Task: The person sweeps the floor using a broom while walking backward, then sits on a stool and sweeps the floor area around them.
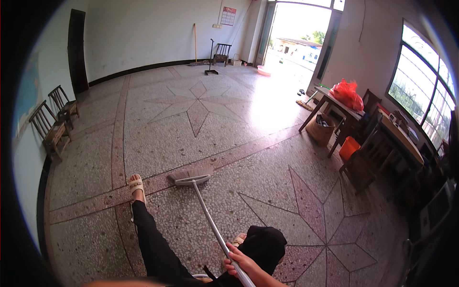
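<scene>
My right hand (241,261) is wrapped around the silver metal handle (211,220) of a broom, low in the view. The handle slants away to the broom head (190,178), whose pale grey bristles touch the terrazzo floor (161,143) near a reddish border strip. Only a blurred piece of my left forearm (122,283) shows at the bottom edge; the left hand is out of view. My left foot, in a beige sandal (136,185), stands left of the broom head. The other sandal (239,239) is partly hidden by my black trouser leg (263,245).
Two wooden chairs (52,131) line the left wall. A long-handled dustpan (211,71), a mop (195,45) and a pink basin (264,70) are near the far wall and open doorway (297,39). Right: a table (324,92) with a red plastic bag (346,95), an orange bucket (349,147), another chair (369,163).
</scene>
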The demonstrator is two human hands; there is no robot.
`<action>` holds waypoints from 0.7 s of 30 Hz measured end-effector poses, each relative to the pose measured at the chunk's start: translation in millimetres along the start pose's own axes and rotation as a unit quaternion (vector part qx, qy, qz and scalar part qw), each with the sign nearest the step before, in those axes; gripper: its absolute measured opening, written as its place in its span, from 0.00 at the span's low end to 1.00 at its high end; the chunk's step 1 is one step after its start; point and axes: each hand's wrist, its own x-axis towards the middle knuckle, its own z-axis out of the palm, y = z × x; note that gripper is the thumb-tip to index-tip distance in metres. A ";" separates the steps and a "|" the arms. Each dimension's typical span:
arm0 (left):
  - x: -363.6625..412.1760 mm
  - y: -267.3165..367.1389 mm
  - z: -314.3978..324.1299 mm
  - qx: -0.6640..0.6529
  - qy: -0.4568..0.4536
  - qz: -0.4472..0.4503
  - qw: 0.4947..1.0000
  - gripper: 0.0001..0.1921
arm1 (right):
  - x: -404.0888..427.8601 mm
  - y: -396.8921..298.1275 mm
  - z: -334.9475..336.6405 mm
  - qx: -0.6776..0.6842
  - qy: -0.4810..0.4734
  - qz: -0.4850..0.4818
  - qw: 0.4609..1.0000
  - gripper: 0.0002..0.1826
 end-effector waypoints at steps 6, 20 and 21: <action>-1.2 51.0 -8.3 0.094 0.010 -0.064 0.993 0.09 | 48.3 -27.9 -4.2 0.040 -0.033 -0.009 0.999 0.26; 89.5 110.3 -125.2 0.486 0.013 -0.068 0.872 0.17 | -91.9 20.7 1.1 0.079 0.147 0.009 0.986 0.26; 95.2 111.0 -136.3 0.489 0.017 -0.061 0.870 0.17 | -91.2 21.4 5.0 0.081 0.150 0.008 0.985 0.26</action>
